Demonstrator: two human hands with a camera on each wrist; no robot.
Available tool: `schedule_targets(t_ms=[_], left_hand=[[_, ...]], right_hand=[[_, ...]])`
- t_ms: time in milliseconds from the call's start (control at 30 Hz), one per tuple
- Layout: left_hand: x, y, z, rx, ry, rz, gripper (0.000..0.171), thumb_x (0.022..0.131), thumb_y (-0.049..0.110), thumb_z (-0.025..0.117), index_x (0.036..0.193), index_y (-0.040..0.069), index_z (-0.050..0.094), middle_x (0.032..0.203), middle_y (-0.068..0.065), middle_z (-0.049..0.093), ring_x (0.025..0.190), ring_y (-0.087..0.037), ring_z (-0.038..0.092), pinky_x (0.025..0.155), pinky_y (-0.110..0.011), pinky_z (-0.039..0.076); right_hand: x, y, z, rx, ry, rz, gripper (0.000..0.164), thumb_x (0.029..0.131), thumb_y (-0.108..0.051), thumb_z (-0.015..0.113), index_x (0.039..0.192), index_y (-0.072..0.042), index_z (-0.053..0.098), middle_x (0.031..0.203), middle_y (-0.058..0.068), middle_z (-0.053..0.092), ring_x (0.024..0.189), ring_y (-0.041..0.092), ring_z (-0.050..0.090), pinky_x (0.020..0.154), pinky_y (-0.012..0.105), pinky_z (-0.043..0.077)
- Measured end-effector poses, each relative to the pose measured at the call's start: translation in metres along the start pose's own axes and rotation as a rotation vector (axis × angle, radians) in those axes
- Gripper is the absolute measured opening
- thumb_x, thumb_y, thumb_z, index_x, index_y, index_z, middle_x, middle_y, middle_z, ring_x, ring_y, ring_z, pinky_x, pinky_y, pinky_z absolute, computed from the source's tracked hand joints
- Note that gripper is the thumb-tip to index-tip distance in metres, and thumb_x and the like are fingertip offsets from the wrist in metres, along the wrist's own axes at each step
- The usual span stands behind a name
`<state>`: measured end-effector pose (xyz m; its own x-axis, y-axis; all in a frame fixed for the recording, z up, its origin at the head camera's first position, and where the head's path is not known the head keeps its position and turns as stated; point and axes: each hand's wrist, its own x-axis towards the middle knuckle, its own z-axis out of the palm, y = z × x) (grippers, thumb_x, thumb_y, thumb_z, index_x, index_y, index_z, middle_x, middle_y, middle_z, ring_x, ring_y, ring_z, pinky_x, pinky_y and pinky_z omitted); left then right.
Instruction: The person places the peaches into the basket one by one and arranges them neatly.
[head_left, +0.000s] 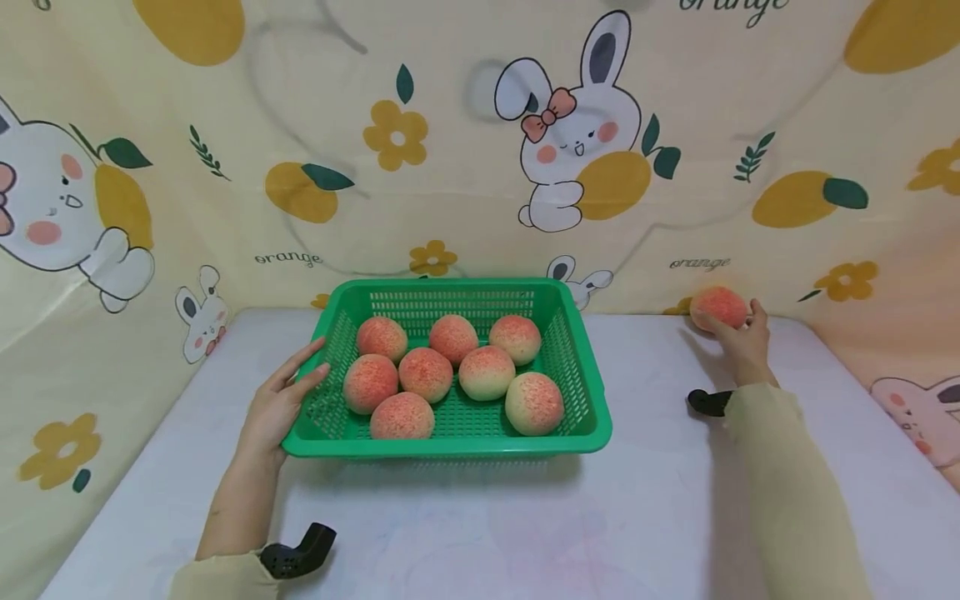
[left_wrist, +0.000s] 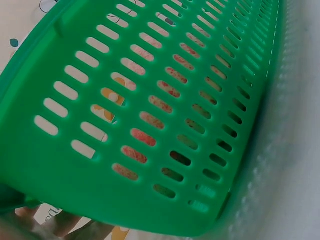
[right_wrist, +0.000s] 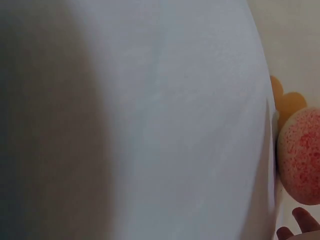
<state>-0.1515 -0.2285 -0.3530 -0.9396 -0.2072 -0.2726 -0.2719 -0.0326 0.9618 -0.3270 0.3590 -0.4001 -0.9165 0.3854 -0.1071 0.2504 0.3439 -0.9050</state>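
In the head view my left hand (head_left: 273, 408) holds the left side of a green plastic basket (head_left: 450, 447), its fingertips over the rim. Several pink and cream peaches (head_left: 426, 375) lie inside. Through the slots of the basket wall (left_wrist: 165, 130), bits of peach show in the left wrist view, with fingers (left_wrist: 60, 222) under the rim at the lower left. At the far right of the table my right hand (head_left: 746, 346) grips a single peach (head_left: 718, 307), thumb across its near side. The right wrist view catches only part of that peach (right_wrist: 302, 157) and some fingertips (right_wrist: 304, 219).
A white-covered table (head_left: 465, 533) lies under everything. Behind it hangs a cream cloth (head_left: 465, 217) printed with rabbits, flowers and oranges, which also rises along both sides. A black wrist device (head_left: 300, 552) sits on the left forearm, and another (head_left: 708, 403) on the right.
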Motion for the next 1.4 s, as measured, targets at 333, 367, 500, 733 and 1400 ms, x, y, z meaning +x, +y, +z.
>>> schedule_targets(t_ms=[333,367,500,733,1400], left_hand=[[0.0,0.0,-0.001,0.0,0.002,-0.011,0.053,0.097,0.032,0.057,0.146,0.033,0.039,0.161,0.002,0.015,0.134,-0.016,0.036,0.082,-0.013,0.049],[0.0,0.001,0.0,-0.002,-0.001,-0.012,0.053,0.097,0.032,0.057,0.147,0.033,0.039,0.161,0.003,0.014,0.136,-0.018,0.033,0.083,-0.013,0.048],[0.001,0.001,0.001,0.0,-0.002,-0.017,0.053,0.097,0.032,0.056,0.147,0.033,0.039,0.16,0.003,0.015,0.136,-0.017,0.034,0.083,-0.013,0.048],[0.001,0.0,0.0,0.005,0.022,-0.019,0.054,0.096,0.032,0.058,0.146,0.033,0.04,0.159,-0.001,0.021,0.113,-0.005,0.05,0.081,-0.015,0.05],[-0.001,0.001,0.001,0.049,0.025,-0.02,0.054,0.095,0.036,0.059,0.146,0.034,0.04,0.158,-0.001,0.024,0.112,-0.005,0.048,0.079,-0.013,0.049]], right_hand=[[0.012,-0.002,0.006,0.044,-0.035,0.049,0.105,0.087,-0.048,0.063,0.154,-0.021,-0.013,0.162,0.007,-0.01,0.148,0.023,-0.002,0.119,0.037,0.003],[0.012,-0.002,0.006,0.049,-0.027,0.061,0.104,0.087,-0.047,0.064,0.154,-0.022,-0.011,0.162,0.006,-0.009,0.148,0.023,-0.001,0.119,0.036,0.004],[0.012,-0.004,0.007,0.078,0.008,0.109,0.099,0.087,-0.044,0.066,0.155,-0.027,-0.004,0.163,0.002,-0.003,0.148,0.02,0.004,0.119,0.034,0.008],[0.012,-0.006,0.006,0.094,0.026,0.117,0.095,0.085,-0.043,0.068,0.154,-0.029,0.004,0.162,0.003,0.004,0.147,0.018,0.011,0.118,0.032,0.013],[-0.018,0.0,0.004,0.042,-0.065,0.009,0.087,0.087,-0.044,0.067,0.154,-0.03,0.013,0.159,0.01,0.011,0.137,0.024,0.023,0.112,0.038,0.027]])
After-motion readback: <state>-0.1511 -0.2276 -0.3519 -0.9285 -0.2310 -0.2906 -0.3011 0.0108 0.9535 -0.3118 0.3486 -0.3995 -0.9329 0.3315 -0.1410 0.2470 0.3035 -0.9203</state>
